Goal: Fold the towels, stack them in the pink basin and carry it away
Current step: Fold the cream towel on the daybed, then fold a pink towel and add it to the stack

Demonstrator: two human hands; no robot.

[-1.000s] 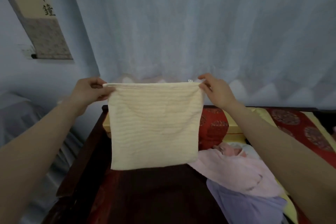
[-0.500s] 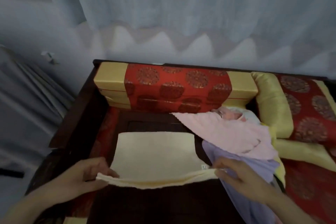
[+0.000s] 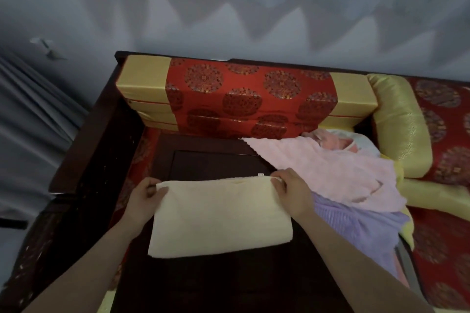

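While both forearms reach forward from the lower edge of the head view, the left hand [image 3: 145,194] and right hand [image 3: 292,192] sit knuckles-up at the far corners of the cream towel [image 3: 221,216]. Each grip is clamped on its corner.

Cream towel: doubled over, rectangular, lying on the dark bench [image 3: 216,160] between the two grips. The near edge is rounded, and there is a small white tag by the right grip.

Pink towel [image 3: 330,173]: unfolded, just right of the right grip, draped over a purple towel [image 3: 356,226].

Beyond them lies a pink-and-white bundle, mostly covered, that cannot be identified. The right forearm hides part of the purple towel.
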